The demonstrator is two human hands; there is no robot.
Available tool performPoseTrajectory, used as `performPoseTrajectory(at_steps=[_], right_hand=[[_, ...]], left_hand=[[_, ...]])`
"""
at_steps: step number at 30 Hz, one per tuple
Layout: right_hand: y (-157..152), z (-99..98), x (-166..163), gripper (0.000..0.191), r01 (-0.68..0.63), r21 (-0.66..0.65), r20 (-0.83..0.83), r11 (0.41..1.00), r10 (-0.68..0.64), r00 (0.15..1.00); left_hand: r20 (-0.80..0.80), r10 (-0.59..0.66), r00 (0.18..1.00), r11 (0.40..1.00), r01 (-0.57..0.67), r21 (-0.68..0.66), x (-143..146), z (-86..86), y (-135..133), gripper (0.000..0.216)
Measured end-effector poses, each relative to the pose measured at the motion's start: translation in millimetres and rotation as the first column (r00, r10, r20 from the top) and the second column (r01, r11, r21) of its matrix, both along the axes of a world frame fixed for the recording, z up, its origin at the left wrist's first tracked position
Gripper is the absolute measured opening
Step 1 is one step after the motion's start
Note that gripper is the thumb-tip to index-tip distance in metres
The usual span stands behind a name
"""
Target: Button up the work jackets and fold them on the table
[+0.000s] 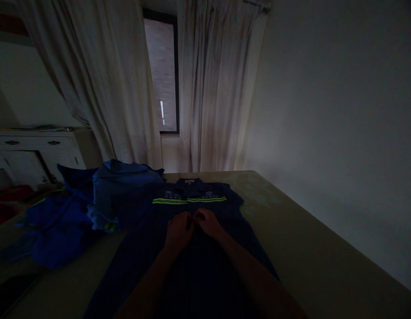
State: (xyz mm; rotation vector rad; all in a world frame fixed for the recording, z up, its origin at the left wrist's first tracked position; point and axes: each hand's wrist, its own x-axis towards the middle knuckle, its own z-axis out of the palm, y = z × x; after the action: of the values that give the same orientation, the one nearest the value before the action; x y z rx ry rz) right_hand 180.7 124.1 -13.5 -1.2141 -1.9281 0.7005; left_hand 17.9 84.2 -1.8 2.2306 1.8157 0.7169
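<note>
A dark navy work jacket lies spread front side up, its collar at the far end. Yellow-green stripes and small printed lettering run across its chest. My left hand and my right hand meet at the front seam, just below the stripes. Both have their fingers bent and closed on the jacket's front edges. The dim light hides the fingertips and whatever small fastener may be between them.
A heap of blue clothes lies to the left, with a lighter blue garment on top. A dark flat object is at the near left. The bed-like surface meets a wall on the right; curtains hang behind.
</note>
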Motion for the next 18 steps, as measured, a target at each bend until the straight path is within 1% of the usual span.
performPoseTrajectory(at_steps=[4,11,18], right_hand=[[2.4,-2.8,0.1,0.009,0.024,0.004,0.051,1.000,-0.024,0.998],[1.5,-7.3,-0.9,0.008,0.036,0.033,0.138,0.999,-0.040,0.990],[-4.5,-8.8,-1.4,0.010,0.007,0.092,0.149,0.996,-0.020,0.989]], left_hand=[[0.004,-0.019,1.000,1.000,0.019,0.005,-1.6,-0.5,-0.8,0.012],[0.022,-0.025,0.999,0.999,0.026,-0.040,-3.6,-0.6,3.1,0.013],[0.069,-0.012,0.998,0.998,0.017,-0.068,-4.0,-1.1,5.8,0.012]])
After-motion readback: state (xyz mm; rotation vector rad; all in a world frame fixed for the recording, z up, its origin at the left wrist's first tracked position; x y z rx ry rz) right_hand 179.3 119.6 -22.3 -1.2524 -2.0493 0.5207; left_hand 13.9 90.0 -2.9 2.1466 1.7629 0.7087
